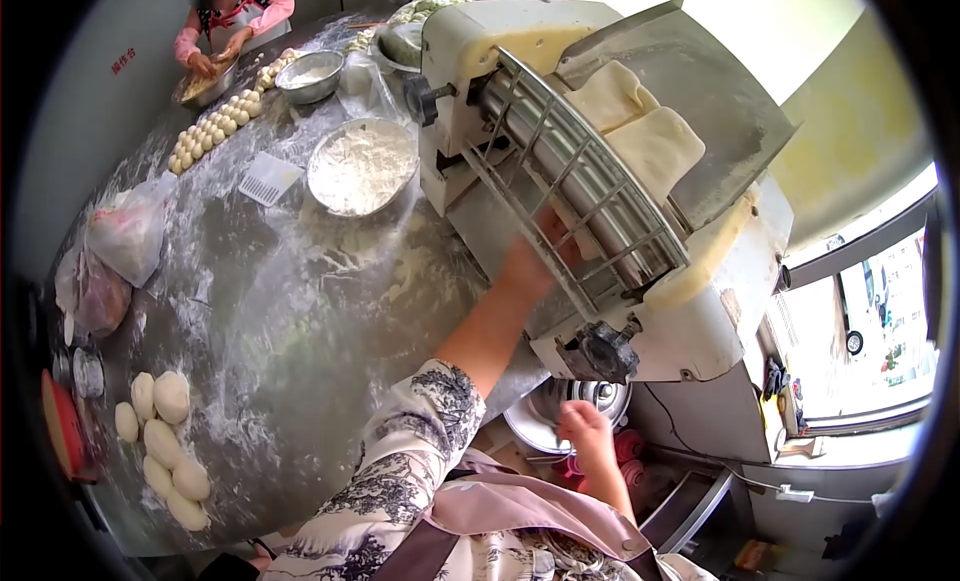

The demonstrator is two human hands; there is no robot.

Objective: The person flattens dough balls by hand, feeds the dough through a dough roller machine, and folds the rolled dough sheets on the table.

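A dough-rolling machine (560, 196) with steel rollers and a wire guard stands on the right side of the table. A folded pale dough sheet (655, 146) lies on its upper metal chute, against the rollers. My left hand (540, 256) reaches in under the guard, close to the lower side of the rollers. A pale bit of dough (588, 243) shows beside it. The guard bars and shadow partly hide those fingers. Below the machine's black knob, my right hand (588, 429) hangs apart from the machine with its fingers curled in; nothing shows in it.
A metal bowl of flour (362, 168) and a white scraper (268, 179) sit on the floured table (310, 331). Several dough pieces (165, 446) lie near left; plastic bags (128, 231) lie behind them. A co-worker (235, 26) handles a bowl beside small dough balls (213, 131).
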